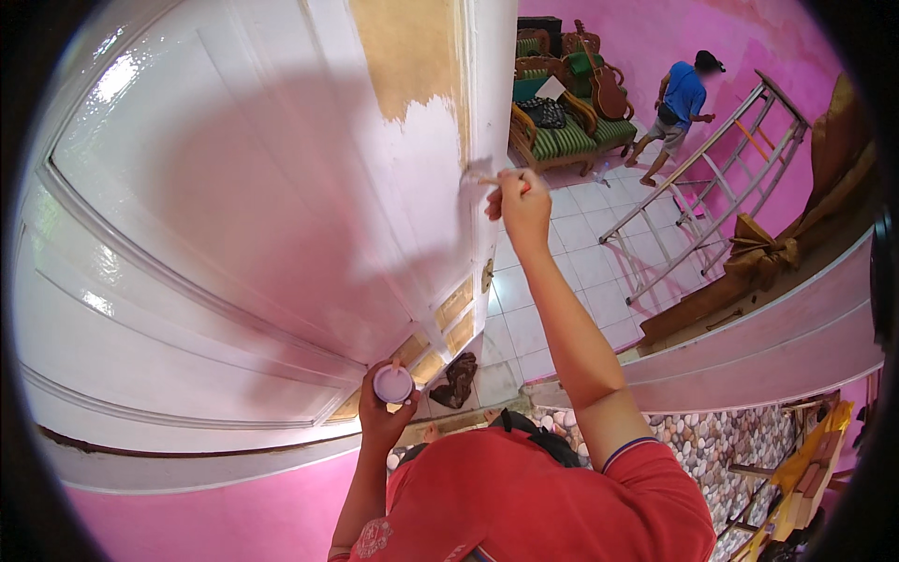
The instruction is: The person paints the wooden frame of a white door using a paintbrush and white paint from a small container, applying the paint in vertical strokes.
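My right hand (pixel 521 199) is closed round the handle of a paintbrush (pixel 483 179). The bristles meet the edge of a door (pixel 375 178), most of which is coated in wet-looking white paint. Near its top, a tan patch (pixel 403 56) shows with a ragged lower border, and smaller tan strips (pixel 453 304) appear low down by the same edge. Lower and to the left, my left hand (pixel 383 412) grips a small round cup of pale paint (pixel 392 383), held upright. A metal lock plate (pixel 487 274) sits on the door's edge below the brush.
Beyond the door, another person (pixel 682 103) in a blue shirt stands by a metal stepladder (pixel 716 187). Green striped seats (pixel 562 140) hold a guitar (pixel 609 94). A dark crumpled bag (pixel 456 382) lies at the door's foot. Brown cloth (pixel 763 244) hangs at the right.
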`<move>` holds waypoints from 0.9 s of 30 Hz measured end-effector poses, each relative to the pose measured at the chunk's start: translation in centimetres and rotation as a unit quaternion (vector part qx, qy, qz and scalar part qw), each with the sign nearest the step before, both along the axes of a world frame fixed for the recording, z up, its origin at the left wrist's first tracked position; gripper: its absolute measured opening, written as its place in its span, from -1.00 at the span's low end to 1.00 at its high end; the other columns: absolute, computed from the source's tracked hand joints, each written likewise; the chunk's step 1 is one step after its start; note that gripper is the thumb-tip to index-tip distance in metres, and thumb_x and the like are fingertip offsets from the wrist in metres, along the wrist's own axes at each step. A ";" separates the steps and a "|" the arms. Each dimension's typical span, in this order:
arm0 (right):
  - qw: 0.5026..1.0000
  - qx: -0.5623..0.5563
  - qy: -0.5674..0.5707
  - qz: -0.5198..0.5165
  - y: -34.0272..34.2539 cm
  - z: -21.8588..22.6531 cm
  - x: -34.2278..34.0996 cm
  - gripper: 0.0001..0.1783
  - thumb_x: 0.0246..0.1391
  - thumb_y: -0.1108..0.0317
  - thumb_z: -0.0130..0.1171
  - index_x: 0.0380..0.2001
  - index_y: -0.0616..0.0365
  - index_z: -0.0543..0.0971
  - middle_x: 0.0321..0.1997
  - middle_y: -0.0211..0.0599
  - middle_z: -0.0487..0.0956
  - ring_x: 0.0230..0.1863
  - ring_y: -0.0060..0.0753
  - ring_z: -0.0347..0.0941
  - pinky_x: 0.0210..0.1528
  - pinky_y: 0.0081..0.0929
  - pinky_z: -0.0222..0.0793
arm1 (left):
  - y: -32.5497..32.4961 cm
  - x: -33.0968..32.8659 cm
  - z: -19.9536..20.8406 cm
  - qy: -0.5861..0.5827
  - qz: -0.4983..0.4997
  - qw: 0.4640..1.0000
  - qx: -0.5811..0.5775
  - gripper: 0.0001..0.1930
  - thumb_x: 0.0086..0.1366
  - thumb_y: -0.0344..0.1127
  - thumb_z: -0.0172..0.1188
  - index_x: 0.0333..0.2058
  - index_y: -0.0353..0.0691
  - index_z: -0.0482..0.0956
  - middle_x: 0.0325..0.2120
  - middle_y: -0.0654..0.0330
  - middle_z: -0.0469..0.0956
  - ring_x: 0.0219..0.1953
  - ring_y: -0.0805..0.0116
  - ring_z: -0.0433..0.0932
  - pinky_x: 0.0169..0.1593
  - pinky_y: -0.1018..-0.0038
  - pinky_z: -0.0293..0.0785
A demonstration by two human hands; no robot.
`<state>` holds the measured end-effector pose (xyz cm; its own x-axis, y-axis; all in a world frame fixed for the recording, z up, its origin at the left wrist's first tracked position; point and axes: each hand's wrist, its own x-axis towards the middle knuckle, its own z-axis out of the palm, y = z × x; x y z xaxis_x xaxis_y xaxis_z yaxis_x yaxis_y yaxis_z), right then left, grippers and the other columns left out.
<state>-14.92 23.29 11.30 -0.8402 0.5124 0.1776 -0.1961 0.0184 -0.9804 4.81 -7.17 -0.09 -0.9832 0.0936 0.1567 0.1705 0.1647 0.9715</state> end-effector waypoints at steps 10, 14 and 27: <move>0.997 0.047 -0.053 0.001 1.2 -0.5 1.3 -0.66 0.32 0.23 0.04 -0.37 0.33 0.53 -0.61 -0.21 0.59 -0.67 -0.50 0.53 -0.62 -0.53 0.43 | 0.6 0.3 0.8 -0.031 -0.007 0.999 0.016 -0.29 0.09 -0.54 0.43 0.22 -0.24 0.33 0.06 0.14 0.48 0.10 0.32 0.49 0.17 0.35 0.45; 0.999 0.045 -0.011 0.015 0.7 1.3 -0.4 -0.67 0.31 0.23 0.05 -0.37 0.34 0.54 -0.62 -0.22 0.58 -0.67 -0.50 0.52 -0.62 -0.53 0.43 | 0.5 0.2 0.6 -0.024 -0.008 0.999 0.036 -0.29 0.10 -0.54 0.43 0.23 -0.23 0.33 0.05 0.14 0.48 0.10 0.32 0.49 0.17 0.35 0.45; 0.993 0.097 0.055 0.038 2.6 6.8 2.5 -0.72 0.33 0.23 0.13 -0.29 0.28 0.61 -0.58 -0.35 0.57 -0.63 -0.59 0.50 -0.55 -0.58 0.43 | 0.7 -0.2 1.2 -0.010 -0.015 1.000 0.018 -0.31 0.11 -0.57 0.40 0.22 -0.23 0.33 0.04 0.13 0.50 0.07 0.33 0.51 0.16 0.35 0.47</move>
